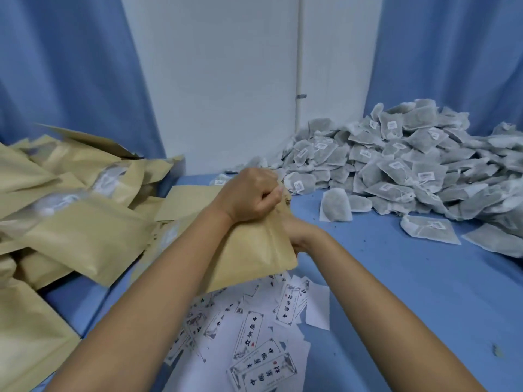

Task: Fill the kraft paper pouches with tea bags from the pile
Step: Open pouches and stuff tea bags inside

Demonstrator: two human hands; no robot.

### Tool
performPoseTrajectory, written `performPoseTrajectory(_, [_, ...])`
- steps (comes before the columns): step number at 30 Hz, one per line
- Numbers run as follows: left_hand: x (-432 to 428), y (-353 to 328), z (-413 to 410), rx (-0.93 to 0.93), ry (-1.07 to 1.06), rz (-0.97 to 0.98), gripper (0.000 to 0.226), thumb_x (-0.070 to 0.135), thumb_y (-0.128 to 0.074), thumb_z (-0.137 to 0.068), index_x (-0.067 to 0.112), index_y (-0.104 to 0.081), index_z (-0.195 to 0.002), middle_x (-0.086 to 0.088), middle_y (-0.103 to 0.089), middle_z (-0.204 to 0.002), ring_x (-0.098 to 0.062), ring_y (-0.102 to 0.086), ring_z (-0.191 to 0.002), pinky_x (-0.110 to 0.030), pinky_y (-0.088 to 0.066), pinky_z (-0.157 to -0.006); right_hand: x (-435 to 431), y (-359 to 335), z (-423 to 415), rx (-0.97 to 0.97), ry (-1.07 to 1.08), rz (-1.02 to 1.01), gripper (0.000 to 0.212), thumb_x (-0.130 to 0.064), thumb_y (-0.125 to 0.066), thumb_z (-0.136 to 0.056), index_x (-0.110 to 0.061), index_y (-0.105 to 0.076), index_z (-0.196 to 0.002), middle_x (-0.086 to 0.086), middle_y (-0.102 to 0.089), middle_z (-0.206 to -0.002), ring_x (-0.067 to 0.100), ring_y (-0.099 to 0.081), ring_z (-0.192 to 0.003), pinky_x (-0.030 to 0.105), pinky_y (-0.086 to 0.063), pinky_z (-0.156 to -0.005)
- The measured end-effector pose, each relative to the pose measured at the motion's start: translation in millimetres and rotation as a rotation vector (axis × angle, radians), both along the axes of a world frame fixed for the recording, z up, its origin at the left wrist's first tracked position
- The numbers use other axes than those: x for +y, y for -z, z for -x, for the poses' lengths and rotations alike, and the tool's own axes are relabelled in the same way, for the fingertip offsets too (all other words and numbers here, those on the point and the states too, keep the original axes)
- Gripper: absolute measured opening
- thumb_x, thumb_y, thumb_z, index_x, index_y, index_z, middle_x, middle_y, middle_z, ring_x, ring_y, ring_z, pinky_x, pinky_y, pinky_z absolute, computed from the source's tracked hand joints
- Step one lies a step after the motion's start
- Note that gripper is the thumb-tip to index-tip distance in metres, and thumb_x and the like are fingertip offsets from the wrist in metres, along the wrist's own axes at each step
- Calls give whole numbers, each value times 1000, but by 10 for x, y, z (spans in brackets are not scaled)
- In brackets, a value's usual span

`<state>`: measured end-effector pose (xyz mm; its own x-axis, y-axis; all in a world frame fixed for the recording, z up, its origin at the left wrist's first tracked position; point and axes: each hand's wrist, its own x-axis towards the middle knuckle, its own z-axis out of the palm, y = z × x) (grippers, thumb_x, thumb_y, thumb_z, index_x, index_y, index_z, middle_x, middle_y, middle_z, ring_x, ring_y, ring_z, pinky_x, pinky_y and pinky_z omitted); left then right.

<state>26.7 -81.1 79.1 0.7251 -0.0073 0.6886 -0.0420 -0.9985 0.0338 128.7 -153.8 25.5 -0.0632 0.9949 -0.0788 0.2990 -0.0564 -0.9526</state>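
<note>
We see one tan kraft pouch [254, 250] held tilted above the blue surface, its mouth end up, where our left hand [252, 193] grips it with curled fingers, while our right hand [297, 233] sits at its right edge, largely hidden. More pouches [79, 222], some bulging and showing a clear window, lie heaped at the left. The pile of tea bags [410, 165], grey-green sachets with small white tags, banks up at the far right, with a few strays just beside it.

Left grip [252, 194] fisted tight, knuckles up; right grip [299, 233] lower, mostly hidden.
</note>
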Motion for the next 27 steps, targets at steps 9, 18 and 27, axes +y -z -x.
performPoseTrajectory(9, [341,5,470,109,-256,-42,51,33,-25,-84,2,-44,-49,-10,-45,-49,-27,-44,-52,-38,-38,-55,-76,590,-295,-396,-7,-113,21,-15,-79,-74,-24,-66,-88,-10,-67,-87,-6,-58,-78,22,-47,-76])
performPoseTrajectory(18, [120,248,376,157,-106,-108,44,20,-36,-85,2,-48,-47,-11,-49,-48,-21,-40,-48,-27,-36,-54,-66,1038,260,-495,21,-80,22,-2,-54,-92,-18,-52,-77,1,-50,-77,2,-49,-69,17,-48,-69])
performPoseTrajectory(27, [222,289,428,-3,-96,-107,38,15,-40,-84,6,-42,-47,1,-33,-52,-12,-30,-53,-24,-32,-51,-237,554,-133,462,753,-519,6,-4,-63,-87,-7,-67,-83,3,-70,-64,8,-61,-49,21,-48,-44])
